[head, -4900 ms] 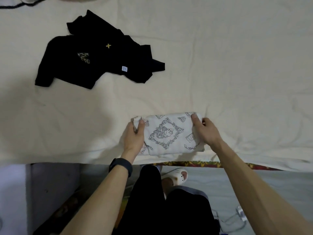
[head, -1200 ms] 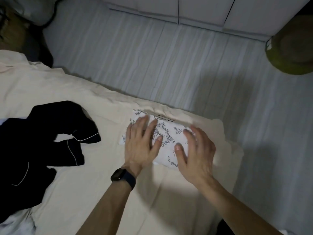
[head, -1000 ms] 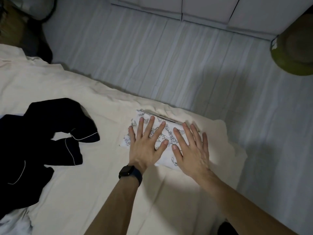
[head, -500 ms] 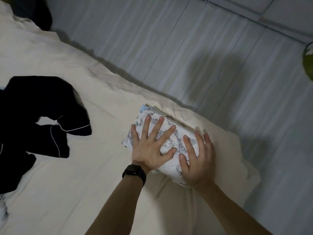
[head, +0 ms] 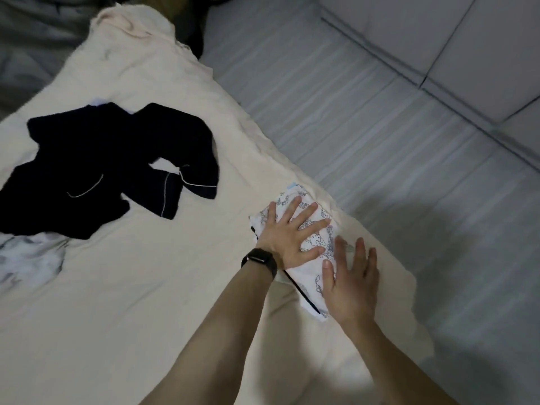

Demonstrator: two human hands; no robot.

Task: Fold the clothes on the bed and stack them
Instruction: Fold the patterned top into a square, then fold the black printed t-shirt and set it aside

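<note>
**Both hands flat on the folded printed garment**

The left hand (head: 289,235) lies flat with the fingers spread and straight, palm down on the folded white printed garment (head: 306,270). The right hand (head: 350,285) lies just beside it, nearer and to the right, also flat with straight fingers, pressing the near end of the same garment. Neither hand grips anything. Both forearms reach in from the near edge, and a black watch (head: 260,260) sits on the left wrist. The garment is at the right edge of the cream bed sheet (head: 146,287), with a dark edge showing under it. A crumpled black garment (head: 111,168) lies far left, well apart.
</note>
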